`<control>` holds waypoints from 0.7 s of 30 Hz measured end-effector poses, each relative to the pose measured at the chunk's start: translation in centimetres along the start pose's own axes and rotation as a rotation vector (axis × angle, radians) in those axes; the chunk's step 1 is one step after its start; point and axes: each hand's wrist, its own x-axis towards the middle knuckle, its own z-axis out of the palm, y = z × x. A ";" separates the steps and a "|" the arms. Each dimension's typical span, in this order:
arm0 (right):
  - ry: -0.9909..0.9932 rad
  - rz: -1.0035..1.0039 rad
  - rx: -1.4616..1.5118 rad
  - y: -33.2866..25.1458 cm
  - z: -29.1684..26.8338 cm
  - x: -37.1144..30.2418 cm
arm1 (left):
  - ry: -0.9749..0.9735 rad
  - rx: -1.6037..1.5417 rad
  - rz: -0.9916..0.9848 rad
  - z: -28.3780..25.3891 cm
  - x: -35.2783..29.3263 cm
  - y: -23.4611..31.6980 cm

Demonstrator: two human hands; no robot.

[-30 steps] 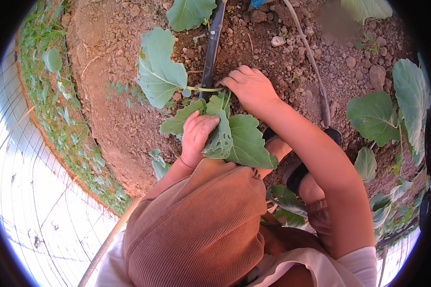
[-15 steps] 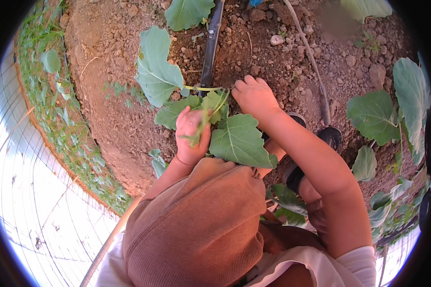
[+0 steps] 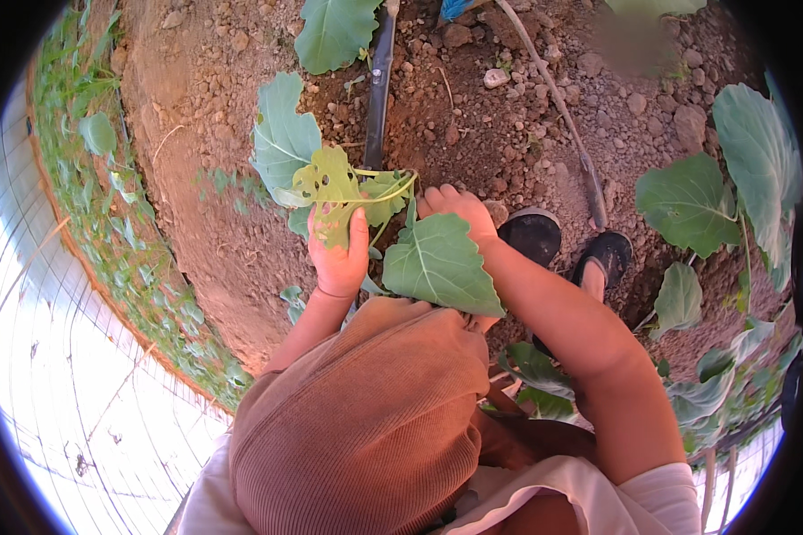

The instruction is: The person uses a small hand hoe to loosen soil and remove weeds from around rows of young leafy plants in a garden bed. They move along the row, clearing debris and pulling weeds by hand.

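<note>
A yellowing leaf with several holes (image 3: 328, 189) lies across my left hand (image 3: 339, 266), gripped with the thumb on its front and the fingers hidden behind. Its long pale stalk bends over toward the middle of the plant. Just right of that bend is my right hand (image 3: 459, 211), low beside the plant. Its fingers are curled, their tips out of sight, so what they hold cannot be made out. A broad green leaf (image 3: 443, 265) spreads between my two forearms. Behind the yellow leaf, at the far left, stands a bluish-green leaf (image 3: 283, 134) of the same plant.
A black irrigation pipe (image 3: 380, 89) runs away from the plant over cloddy soil (image 3: 214, 178). A thin hose (image 3: 558, 94) leads down to dark shoes (image 3: 608, 254). More leafy plants (image 3: 694, 203) grow at right. A brown corduroy cap (image 3: 357, 419) covers the lower middle.
My left hand has turned up the yellow leaf, which now shows flat and further left. My right hand has drawn nearer, down from the stalk toward the plant's base.
</note>
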 end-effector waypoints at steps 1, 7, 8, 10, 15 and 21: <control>0.038 0.033 0.037 -0.1 0.5 -0.4 | -0.004 0.004 0.005 -0.1 0.2 0.0; 0.032 0.083 0.088 -1.1 0.7 -0.6 | 0.018 0.021 -0.044 -0.1 0.0 -0.3; 0.039 0.040 0.049 -1.3 0.7 -0.7 | 0.024 0.027 -0.036 -0.1 0.1 -0.4; 0.099 -0.024 0.043 -1.4 1.0 -1.1 | 0.036 0.053 -0.030 0.0 -0.1 -0.6; 0.126 0.161 0.222 -1.2 2.5 -0.7 | 0.029 0.038 -0.063 0.0 0.2 -0.6; -0.009 0.485 0.451 -1.3 0.5 1.1 | 0.059 0.020 -0.071 -0.1 0.1 -0.3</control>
